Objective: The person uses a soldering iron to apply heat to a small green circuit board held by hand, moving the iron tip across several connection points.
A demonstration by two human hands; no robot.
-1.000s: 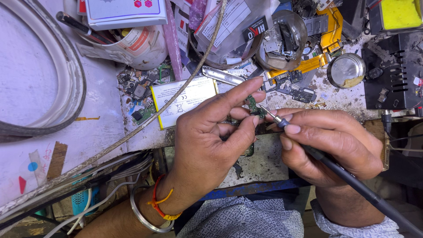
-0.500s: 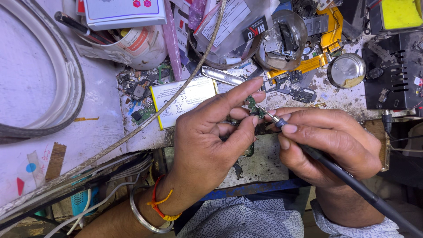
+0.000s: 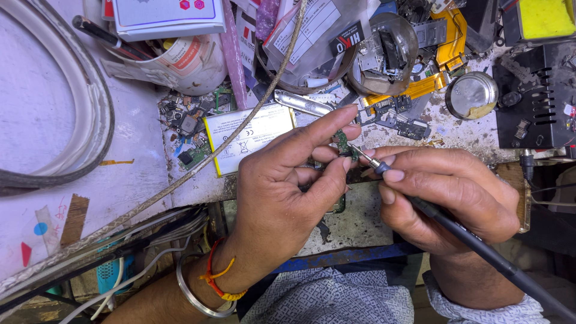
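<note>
The left hand (image 3: 282, 198) pinches a small green circuit board (image 3: 343, 144) between the thumb and the fingertips, the forefinger stretched out straight above it, and holds it up just over the front edge of the workbench (image 3: 42, 120); the fingers are closed tight on the board, so only a sliver of it shows. The right hand (image 3: 447, 198) is wrapped like a pen grip around a soldering iron (image 3: 420, 204), thumb and forefinger shut on its dark handle near the front, and the metal tip touches the board's right edge, or comes so close that no gap can be seen. The iron's black cable (image 3: 510, 270) runs off to the lower right corner. The two hands sit close together, fingertips almost meeting at the board. Behind them on the bench lies a flat white battery with a yellow rim (image 3: 249, 138), crossed by a braided cable (image 3: 180, 186) that runs slantwise from the top to the lower left. A pair of metal tweezers (image 3: 303, 103) lies just beyond the left forefinger. Farther back stand a white cup (image 3: 192, 63) (stuffed with tools), a round metal tin (image 3: 472, 94) and a black box (image 3: 534, 102) at the right. A thick grey hose (image 3: 90, 120) loops over the left of the bench, and the left wrist wears a metal bangle (image 3: 195, 297) and an orange thread (image 3: 219, 282)
</note>
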